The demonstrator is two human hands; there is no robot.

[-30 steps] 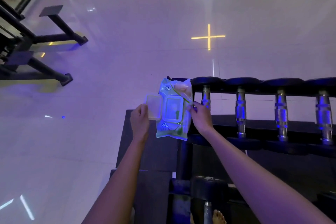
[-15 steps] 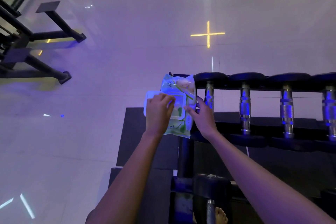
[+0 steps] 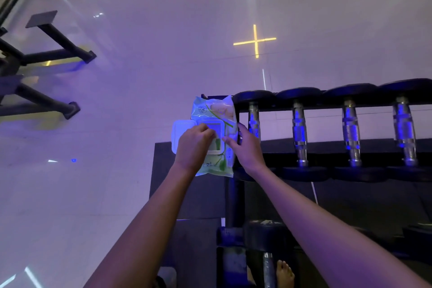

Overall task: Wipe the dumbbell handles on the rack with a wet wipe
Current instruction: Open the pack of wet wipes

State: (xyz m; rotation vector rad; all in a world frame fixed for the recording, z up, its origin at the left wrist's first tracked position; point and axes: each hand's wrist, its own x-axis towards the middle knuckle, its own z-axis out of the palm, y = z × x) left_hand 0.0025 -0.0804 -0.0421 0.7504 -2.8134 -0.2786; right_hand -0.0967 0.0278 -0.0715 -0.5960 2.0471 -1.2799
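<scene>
1. Mostly, the purple-blue light made detail hard to read: the print on the wet wipe pack (image 3: 211, 112) was too small and washed out to make out
2. The left hand (image 3: 194, 145) covered much of the pack's opening, its fingers curled down at the window; whether they pinched a wipe could not be told, since the hand itself hid that spot
3. The right hand (image 3: 247, 147) gripped the pack by its right edge, thumb on the front and fingers wrapped behind out of sight; it also hid the lower part of the nearest handle
4. The rack (image 3: 230, 196) ran off the right edge, cutting the row after four dumbbells; a lower dumbbell (image 3: 266, 234) and a bare foot (image 3: 284, 272) were cropped at the bottom
5. The pack was a soft green-and-white pouch with leaf artwork, held upright at the rack's left end, just beside the first dumbbell; whether it touched the rack could not be told, and its white lid (image 3: 178, 128) stood flipped open to the left
6. The dumbbell handles (image 3: 299, 128) were shiny ringed metal reflecting blue, each spanning between dark rounded heads on the top tier, side by side and apart
7. Beyond lay a glossy pale floor (image 3: 117, 100) with a yellow cross (image 3: 255, 41) of light on it, a dark mat (image 3: 163, 170) by the rack, and a black frame (image 3: 46, 58) at far left, partly out of view
</scene>
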